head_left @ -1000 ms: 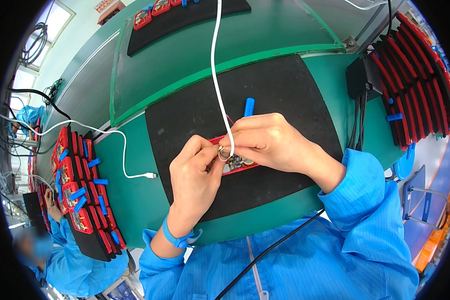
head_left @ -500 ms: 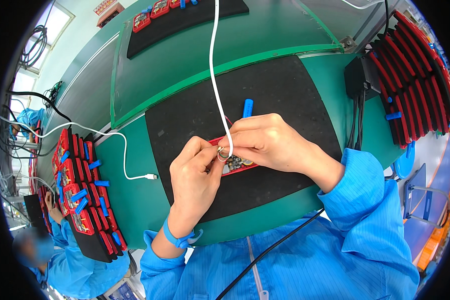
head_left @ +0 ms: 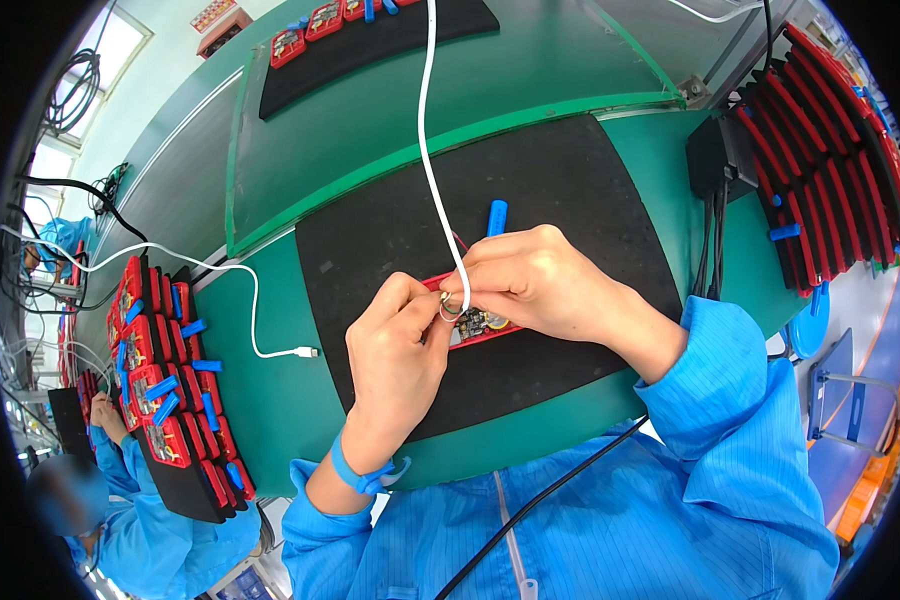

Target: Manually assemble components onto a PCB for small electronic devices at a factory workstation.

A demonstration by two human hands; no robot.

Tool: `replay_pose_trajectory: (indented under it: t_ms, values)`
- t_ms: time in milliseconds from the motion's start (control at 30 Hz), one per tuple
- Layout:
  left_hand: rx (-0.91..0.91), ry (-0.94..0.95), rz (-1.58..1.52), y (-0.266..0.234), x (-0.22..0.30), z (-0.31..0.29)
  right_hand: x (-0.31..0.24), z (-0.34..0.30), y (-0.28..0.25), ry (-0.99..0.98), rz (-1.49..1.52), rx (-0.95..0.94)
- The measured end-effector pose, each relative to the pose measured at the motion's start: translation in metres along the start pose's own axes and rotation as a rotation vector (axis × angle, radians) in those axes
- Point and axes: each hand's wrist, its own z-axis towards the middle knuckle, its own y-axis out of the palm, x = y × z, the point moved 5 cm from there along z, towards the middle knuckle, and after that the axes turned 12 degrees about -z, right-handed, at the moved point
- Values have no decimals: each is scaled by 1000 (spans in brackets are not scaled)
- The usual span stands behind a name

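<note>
On the black mat at the middle of the green bench, the person's left hand and right hand meet over a small red circuit module, fingertips pinched together on a little metal ring just where a white cable drops down from above. A blue cylinder lies on the mat just behind the right hand. Off to the left, a tray of red modules sits beside another white cable, and a co-worker's sleeve shows below it.
</note>
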Motion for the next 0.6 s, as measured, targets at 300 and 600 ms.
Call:
replay_pose_trajectory:
  t_ms: [300, 600]
  values:
    - [-29, 35, -3, 2, 0, -1, 1, 0, 2, -31, -32, -57]
    - [-23, -2, 180, -47, 0, 2, -2, 4, 0, -73, -28, -62]
